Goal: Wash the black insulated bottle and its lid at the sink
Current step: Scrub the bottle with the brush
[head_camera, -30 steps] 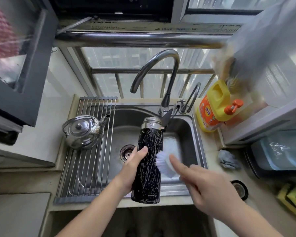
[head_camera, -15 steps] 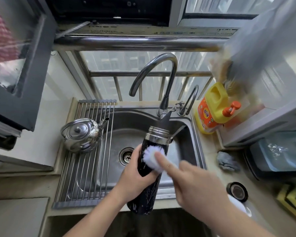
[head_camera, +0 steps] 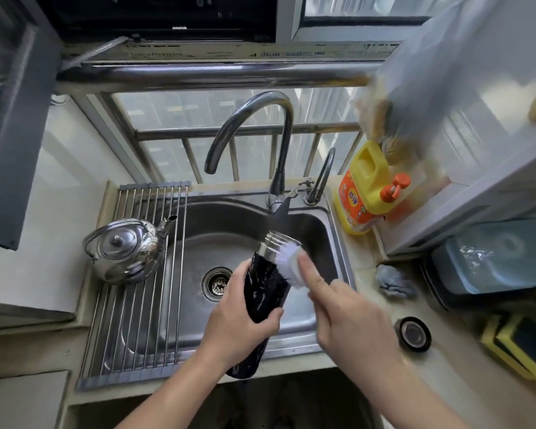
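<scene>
The bottle (head_camera: 265, 289) is leaning over the sink (head_camera: 229, 230), its open mouth pointing up and away and its bottom hanging past the front edge. The left hand (head_camera: 239, 323) is wrapping tight round the bottle's lower half. The right hand (head_camera: 350, 323) is holding the brush (head_camera: 287, 261), one finger lying straight along its back and pressing the white bristles on the bottle's neck, while the lid (head_camera: 412, 334) is lying on the counter (head_camera: 365, 252) to the right.
</scene>
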